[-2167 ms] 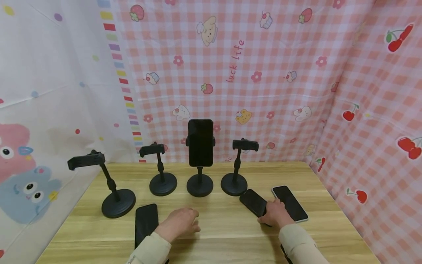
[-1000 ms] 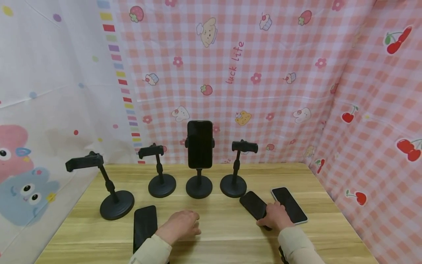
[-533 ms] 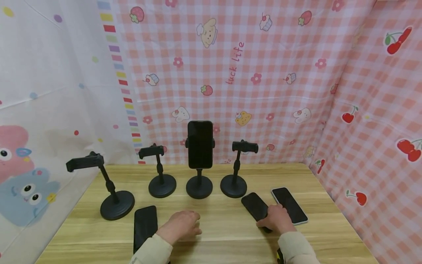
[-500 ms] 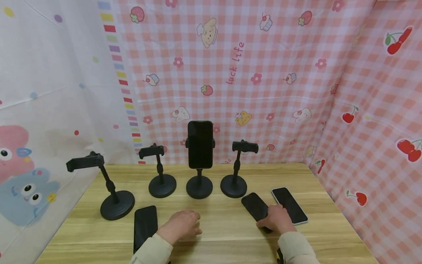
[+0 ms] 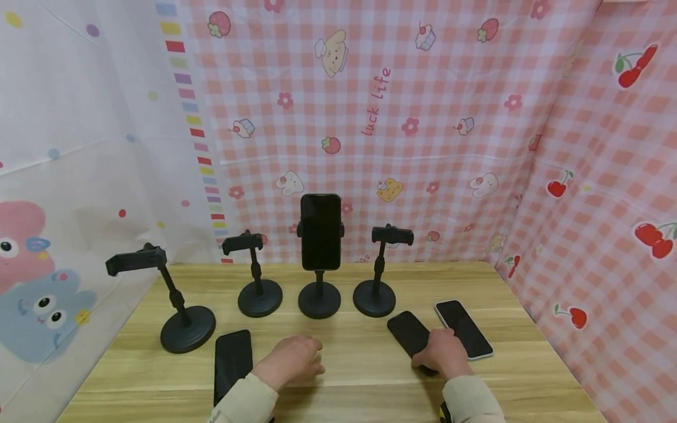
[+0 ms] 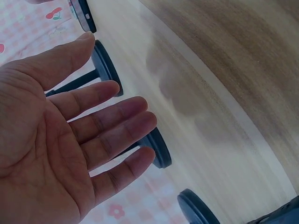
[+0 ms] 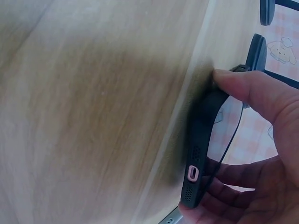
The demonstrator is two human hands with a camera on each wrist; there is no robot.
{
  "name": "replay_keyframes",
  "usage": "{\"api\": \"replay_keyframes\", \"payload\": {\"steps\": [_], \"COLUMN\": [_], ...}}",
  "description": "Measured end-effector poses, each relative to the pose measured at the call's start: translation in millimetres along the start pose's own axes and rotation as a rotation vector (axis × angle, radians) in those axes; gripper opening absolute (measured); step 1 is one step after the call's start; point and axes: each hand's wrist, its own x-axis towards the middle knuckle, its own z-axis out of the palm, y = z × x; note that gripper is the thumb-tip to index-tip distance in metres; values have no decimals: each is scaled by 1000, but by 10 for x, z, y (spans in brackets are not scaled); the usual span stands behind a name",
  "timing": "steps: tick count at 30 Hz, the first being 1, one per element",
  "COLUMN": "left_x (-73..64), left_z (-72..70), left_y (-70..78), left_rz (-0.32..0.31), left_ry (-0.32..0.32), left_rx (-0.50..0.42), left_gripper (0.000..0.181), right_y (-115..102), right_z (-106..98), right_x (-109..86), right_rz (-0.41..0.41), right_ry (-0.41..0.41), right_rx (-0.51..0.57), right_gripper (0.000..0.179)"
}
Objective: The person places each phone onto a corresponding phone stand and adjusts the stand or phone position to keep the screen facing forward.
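My right hand (image 5: 443, 353) grips a black smartphone (image 5: 409, 335) across its near end, thumb on one long side and fingers on the other. In the right wrist view, the phone's end edge with a pink-rimmed charging port (image 7: 193, 173) faces the camera, close to the table; whether it touches the wood is hard to tell. A light-framed smartphone (image 5: 465, 329) lies just right of that hand. My left hand (image 5: 292, 359) hovers over the table with nothing in it, its fingers extended in the left wrist view. Left of it lies another black smartphone (image 5: 233, 359), partly covered by the sleeve.
Along the back stand a phone stand holding an upright phone (image 5: 321, 232), a bare stand (image 5: 375, 298) to its right, and two more bare stands to its left, one inner (image 5: 260, 298) and one outer (image 5: 188, 329). Patterned cloth (image 5: 449, 147) hangs behind the wooden table (image 5: 359, 399).
The right hand and the gripped smartphone have shifted slightly nearer to me, widening the gap to the right-hand stand. The left hand has stayed nearly in place.
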Motion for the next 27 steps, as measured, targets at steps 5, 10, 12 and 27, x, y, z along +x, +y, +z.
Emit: {"api": "replay_keyframes", "payload": {"steps": [5,10,12,27], "left_x": [23,45,52,133], "left_z": [-12,-45,-59,-121], "left_y": [10,41,54,85], "left_rz": [19,36,39,51], "left_ry": [21,46,47,54], "left_rx": [-4,4,13,15], "left_gripper": [33,32,32,32], "right_y": [-11,-11,-9,-3], "right_z": [-3,17,30,60], "right_x": [-25,-50,-72,-199], "right_rz": [-1,-35,-56,-5], "right_ry": [-2,29,49,158], "right_rx": [4,11,10,106], "right_gripper": [64,58,52,66]}}
